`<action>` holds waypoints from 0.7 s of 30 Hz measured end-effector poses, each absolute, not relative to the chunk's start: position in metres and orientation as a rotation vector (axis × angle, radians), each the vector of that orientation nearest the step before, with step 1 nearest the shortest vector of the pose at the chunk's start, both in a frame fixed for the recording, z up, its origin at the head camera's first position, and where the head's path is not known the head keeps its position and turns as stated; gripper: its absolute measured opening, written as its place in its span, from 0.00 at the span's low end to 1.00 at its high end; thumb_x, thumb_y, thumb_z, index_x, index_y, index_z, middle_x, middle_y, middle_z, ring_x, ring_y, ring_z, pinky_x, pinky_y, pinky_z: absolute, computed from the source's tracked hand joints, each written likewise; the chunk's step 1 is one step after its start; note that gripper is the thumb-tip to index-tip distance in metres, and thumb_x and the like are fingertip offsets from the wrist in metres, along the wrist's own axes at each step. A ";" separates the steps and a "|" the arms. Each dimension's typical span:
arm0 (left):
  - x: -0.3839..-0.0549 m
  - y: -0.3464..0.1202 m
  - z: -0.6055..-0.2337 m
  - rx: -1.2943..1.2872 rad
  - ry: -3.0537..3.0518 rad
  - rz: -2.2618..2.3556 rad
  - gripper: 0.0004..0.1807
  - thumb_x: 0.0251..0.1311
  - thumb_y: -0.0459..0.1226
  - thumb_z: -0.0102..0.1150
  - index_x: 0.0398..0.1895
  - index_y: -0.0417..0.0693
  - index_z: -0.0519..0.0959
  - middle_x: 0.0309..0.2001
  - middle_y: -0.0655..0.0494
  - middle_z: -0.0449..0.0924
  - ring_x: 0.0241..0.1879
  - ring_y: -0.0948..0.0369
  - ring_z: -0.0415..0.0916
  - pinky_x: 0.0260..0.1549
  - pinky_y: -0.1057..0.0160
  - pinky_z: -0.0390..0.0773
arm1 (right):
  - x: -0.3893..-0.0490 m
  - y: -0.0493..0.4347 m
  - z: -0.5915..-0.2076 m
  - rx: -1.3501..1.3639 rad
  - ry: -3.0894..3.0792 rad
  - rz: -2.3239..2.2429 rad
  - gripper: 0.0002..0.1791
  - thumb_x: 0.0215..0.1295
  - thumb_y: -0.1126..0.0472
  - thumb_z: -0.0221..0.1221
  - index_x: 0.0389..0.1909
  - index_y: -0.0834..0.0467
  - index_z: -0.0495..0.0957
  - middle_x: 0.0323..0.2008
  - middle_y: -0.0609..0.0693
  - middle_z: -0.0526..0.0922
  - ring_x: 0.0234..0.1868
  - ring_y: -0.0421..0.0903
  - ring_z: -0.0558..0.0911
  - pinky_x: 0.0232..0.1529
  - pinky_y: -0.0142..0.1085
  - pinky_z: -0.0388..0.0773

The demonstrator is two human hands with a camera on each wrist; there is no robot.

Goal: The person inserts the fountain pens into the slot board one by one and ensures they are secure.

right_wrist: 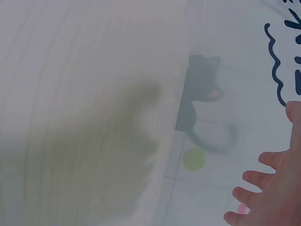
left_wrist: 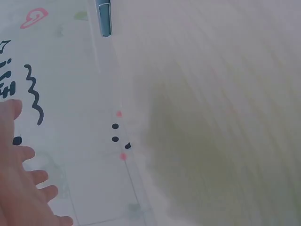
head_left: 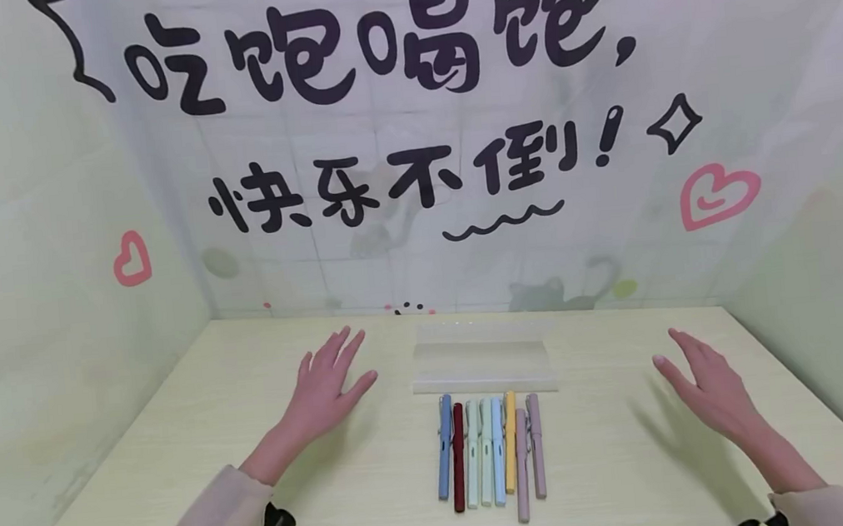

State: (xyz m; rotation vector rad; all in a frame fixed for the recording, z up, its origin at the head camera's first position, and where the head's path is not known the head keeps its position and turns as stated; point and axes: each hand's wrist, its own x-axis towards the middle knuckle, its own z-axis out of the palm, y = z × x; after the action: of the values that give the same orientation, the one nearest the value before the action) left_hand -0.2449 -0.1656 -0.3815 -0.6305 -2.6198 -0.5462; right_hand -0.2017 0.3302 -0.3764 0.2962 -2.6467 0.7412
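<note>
Several capped pens lie side by side in a row on the table, clips showing: a blue pen (head_left: 445,453), a dark red pen (head_left: 457,460), two pale green ones, a light blue pen (head_left: 498,452), a yellow pen (head_left: 511,443) and two mauve pens (head_left: 537,445). One mauve pen sits nearer the front edge than the others. Left of the row, my left hand (head_left: 325,388) hovers over the table with fingers spread, holding nothing. My right hand (head_left: 711,392) is held over the right side, fingers extended and thumb apart, also holding nothing. The end of a blue pen (left_wrist: 104,19) appears in the left wrist view.
Behind the pens lies a clear plastic holder (head_left: 484,381), close to their far ends. The pale wooden table (head_left: 611,447) meets a printed cloth backdrop (head_left: 407,272) at the back, with cloth walls on both sides. Dark wrist cameras sit at both cuffs.
</note>
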 end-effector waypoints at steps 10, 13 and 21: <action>-0.247 -0.154 -0.382 -0.661 -2.474 -1.060 0.28 0.61 0.43 0.50 0.61 0.40 0.60 0.59 0.41 0.60 0.59 0.48 0.55 0.53 0.44 0.56 | -0.198 0.320 -0.375 0.205 -2.643 1.199 0.31 0.69 0.51 0.38 0.63 0.70 0.48 0.59 0.70 0.54 0.58 0.67 0.54 0.48 0.62 0.54; -0.248 -0.150 -0.383 -0.632 -2.470 -1.197 0.27 0.62 0.44 0.48 0.61 0.40 0.60 0.59 0.43 0.61 0.58 0.49 0.56 0.53 0.46 0.58 | -0.197 0.318 -0.376 0.160 -2.662 1.284 0.33 0.69 0.47 0.36 0.64 0.68 0.47 0.60 0.69 0.53 0.58 0.66 0.53 0.49 0.61 0.53; -0.249 -0.140 -0.383 -0.468 -2.508 -1.487 0.27 0.62 0.48 0.46 0.61 0.45 0.61 0.59 0.45 0.61 0.58 0.49 0.57 0.53 0.44 0.58 | -0.201 0.307 -0.382 0.119 -2.679 1.439 0.33 0.69 0.45 0.32 0.63 0.69 0.49 0.57 0.69 0.59 0.56 0.62 0.60 0.50 0.49 0.63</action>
State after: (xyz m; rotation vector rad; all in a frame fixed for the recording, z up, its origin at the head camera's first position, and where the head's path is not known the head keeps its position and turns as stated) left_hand -0.2491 -0.1405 -0.3830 -0.4677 -2.5082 -1.4871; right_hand -0.2008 0.3074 -0.3819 0.1191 -2.6788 1.4390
